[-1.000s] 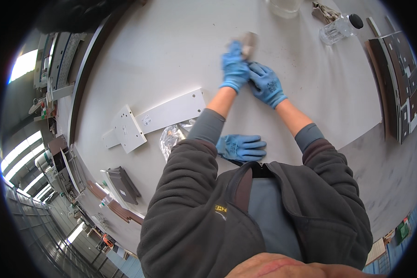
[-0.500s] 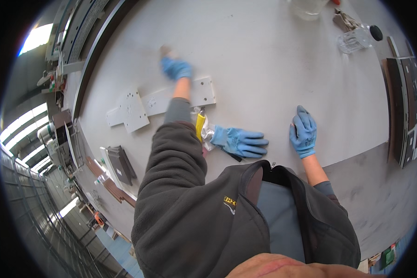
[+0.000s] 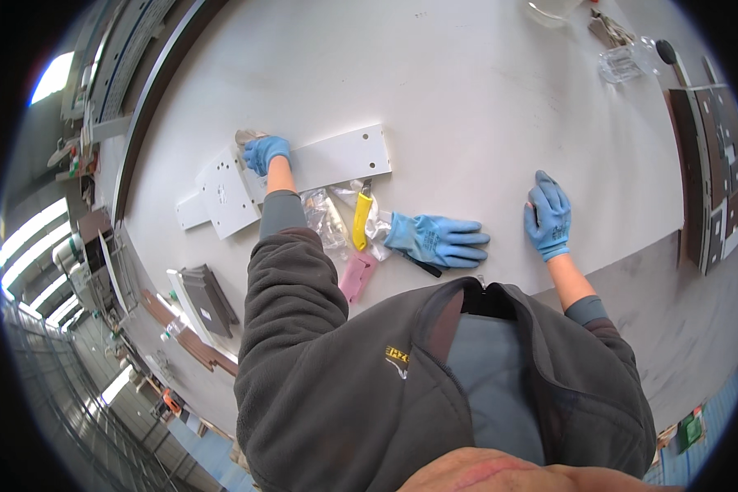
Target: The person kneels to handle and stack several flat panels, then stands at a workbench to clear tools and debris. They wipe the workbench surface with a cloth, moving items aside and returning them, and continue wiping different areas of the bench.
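My gloved left hand is closed around a beige rag, whose edge sticks out past the fingers. It is above or on the place where two white drilled pieces lie: a long strip and a squarer panel. I cannot tell whether the rag touches them. Far to the right, my gloved right hand lies on the table with its fingers stretched out, holding nothing. Between my arms are a loose blue glove, a yellow utility knife, a clear plastic bag and a pink item.
A clear bottle lies at the far right beside a crumpled cloth. Dark boards stand past the right table edge. Dark grey panels are stacked at the left, and a dark rail borders the far left.
My left hand has swept left and nearer to me with the rag, from bare table to the white pieces. My right hand has stayed on the table. My view has shifted slightly.
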Demonstrator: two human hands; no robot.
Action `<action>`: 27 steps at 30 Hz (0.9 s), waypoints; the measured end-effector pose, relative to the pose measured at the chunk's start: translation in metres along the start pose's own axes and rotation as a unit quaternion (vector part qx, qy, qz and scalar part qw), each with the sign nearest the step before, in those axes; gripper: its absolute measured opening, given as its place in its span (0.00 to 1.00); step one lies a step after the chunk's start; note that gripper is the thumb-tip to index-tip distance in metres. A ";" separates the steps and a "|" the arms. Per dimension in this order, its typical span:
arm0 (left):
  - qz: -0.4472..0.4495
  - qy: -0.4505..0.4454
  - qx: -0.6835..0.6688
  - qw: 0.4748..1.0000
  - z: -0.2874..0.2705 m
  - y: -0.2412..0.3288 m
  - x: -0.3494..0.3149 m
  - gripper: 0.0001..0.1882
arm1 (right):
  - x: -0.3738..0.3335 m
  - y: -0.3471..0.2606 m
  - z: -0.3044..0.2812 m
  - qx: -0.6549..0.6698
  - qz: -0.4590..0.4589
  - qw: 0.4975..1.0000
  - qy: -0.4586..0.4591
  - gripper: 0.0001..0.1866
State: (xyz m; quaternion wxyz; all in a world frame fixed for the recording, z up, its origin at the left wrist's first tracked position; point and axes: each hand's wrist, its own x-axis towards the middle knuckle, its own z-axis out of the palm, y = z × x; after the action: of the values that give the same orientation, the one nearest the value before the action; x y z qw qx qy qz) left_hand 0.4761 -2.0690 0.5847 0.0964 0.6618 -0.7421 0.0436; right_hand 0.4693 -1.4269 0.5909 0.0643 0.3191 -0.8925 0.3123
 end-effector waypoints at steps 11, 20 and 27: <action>0.574 0.004 -0.443 0.689 -0.030 0.178 -0.276 0.21 | -0.005 -0.002 -0.003 -0.009 0.015 1.000 0.019 0.10; 0.486 -0.072 -0.296 0.819 -0.006 0.241 -0.238 0.30 | -0.010 0.010 -0.010 0.017 0.021 1.000 0.009 0.15; 0.776 -0.267 -0.308 0.480 -0.100 0.201 -0.619 0.18 | -0.028 0.021 0.003 -0.021 -0.012 0.999 0.037 0.18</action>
State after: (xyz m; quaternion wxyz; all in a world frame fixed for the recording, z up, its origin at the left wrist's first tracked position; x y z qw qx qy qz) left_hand 0.3509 -1.4227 0.5705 0.0182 -0.2762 -0.9096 -0.3099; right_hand 0.4785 -1.4009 0.5688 0.1076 0.3168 -0.8920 0.3039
